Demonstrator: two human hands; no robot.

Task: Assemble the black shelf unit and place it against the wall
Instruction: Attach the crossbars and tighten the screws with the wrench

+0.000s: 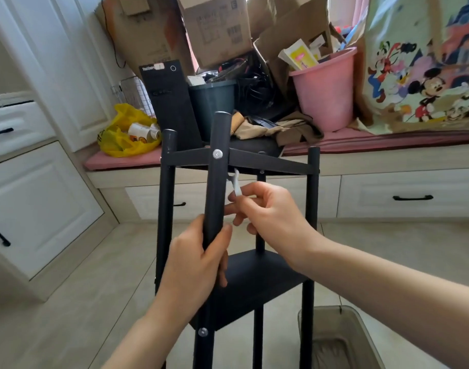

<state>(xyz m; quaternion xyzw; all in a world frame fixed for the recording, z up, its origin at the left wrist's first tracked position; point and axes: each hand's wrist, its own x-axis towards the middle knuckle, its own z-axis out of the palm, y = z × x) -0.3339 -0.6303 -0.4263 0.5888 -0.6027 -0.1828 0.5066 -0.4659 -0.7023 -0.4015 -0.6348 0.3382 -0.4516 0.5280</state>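
The black shelf unit [268, 162] stands on the floor in front of me, with round black posts and two flat shelves. A silver screw head [217, 154] shows on the nearest post at the upper shelf, and another screw [203, 332] sits lower on the same post. My left hand [198, 265] grips this near post [216, 187] between the two shelves. My right hand [268, 209] pinches a small white wrench [236, 183] just right of the post, its head reaching up under the upper shelf's corner.
A window bench with a pink cushion [126, 159] runs behind the shelf, loaded with cardboard boxes [217, 30], a pink bucket [326, 89], a black computer tower [172, 102] and a yellow bag [124, 134]. White cabinets [36, 203] stand left. A brownish bin [337, 339] sits at lower right.
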